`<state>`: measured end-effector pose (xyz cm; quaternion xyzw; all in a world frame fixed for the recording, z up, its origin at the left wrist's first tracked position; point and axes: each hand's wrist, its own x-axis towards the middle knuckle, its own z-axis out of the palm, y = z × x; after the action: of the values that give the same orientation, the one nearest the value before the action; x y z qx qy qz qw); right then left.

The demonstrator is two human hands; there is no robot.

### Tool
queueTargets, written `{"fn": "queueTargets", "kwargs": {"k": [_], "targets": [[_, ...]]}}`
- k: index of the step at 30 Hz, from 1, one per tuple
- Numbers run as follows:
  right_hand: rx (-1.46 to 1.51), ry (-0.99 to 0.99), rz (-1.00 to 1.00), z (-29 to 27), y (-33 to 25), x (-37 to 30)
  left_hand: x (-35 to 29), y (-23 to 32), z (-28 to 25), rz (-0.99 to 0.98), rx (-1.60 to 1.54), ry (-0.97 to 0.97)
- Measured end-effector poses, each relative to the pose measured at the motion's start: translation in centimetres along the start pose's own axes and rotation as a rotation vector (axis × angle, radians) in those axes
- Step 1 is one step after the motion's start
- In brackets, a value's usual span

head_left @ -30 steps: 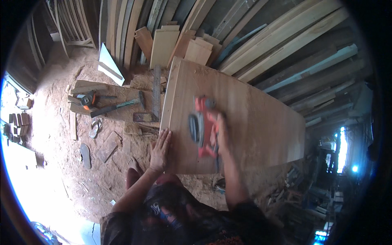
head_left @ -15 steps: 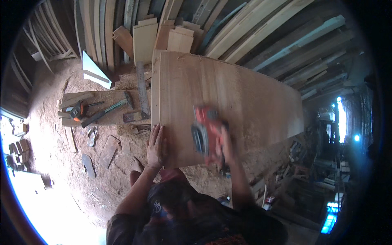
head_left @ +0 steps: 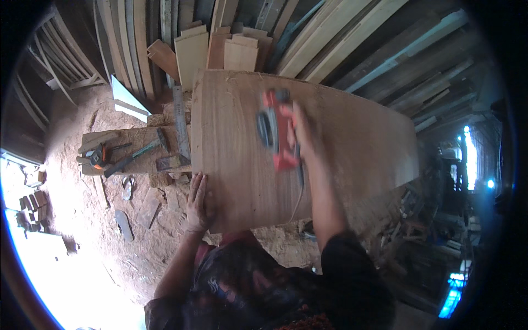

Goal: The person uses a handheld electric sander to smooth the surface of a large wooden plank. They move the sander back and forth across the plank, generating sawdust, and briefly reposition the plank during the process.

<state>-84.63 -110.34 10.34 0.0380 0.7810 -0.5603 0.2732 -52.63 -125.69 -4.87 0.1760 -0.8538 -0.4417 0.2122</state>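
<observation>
A wide wooden panel (head_left: 236, 187) lies before me, its left edge nearest to my left hand. My left hand (head_left: 197, 202) rests on the panel's near-left edge, fingers stretched out and holding nothing. Wrapped round the handle of a red corded power tool, which looks like an electric planer (head_left: 282, 135), is my right hand (head_left: 297, 129), slightly blurred. The planer stands on the panel's far half, left of its middle, with a dark rounded cover on its left side. Its cord (head_left: 298, 201) trails back toward the near edge.
Left of the panel, a plank (head_left: 118, 146) bears a hammer (head_left: 137, 153), a tape measure (head_left: 99, 157) and a metal square (head_left: 180, 124). Sandals (head_left: 124, 225) and scraps lie on the dusty ground. Boards (head_left: 341, 41) are stacked beyond; a white triangular piece (head_left: 127, 99) lies far left.
My right hand has pushed the planer away from me across the panel, from the near half to the far half. The left hand stays on the edge. The view has shifted slightly.
</observation>
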Motion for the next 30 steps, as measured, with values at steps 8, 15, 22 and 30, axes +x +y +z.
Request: {"fn": "queueTargets", "kwargs": {"k": [8, 15, 22, 30], "targets": [[0.051, -0.078, -0.062, -2.1, -1.3, 3.0, 0.2, 1.8, -0.7, -0.071, 0.197, -0.033], [0.032, 0.111, 0.151, -7.7, 11.9, -25.5, 4.7, 6.9, 4.5, 0.055, 0.469, -0.274], [0.062, 0.200, 0.304, -7.5, 9.7, -20.5, 6.1, 9.5, 8.5, 0.060, 0.468, -0.343], [-0.005, -0.070, -0.218, -7.7, -2.6, 7.9, 6.1, 9.0, 8.6, 0.099, 0.580, -0.275]]}}
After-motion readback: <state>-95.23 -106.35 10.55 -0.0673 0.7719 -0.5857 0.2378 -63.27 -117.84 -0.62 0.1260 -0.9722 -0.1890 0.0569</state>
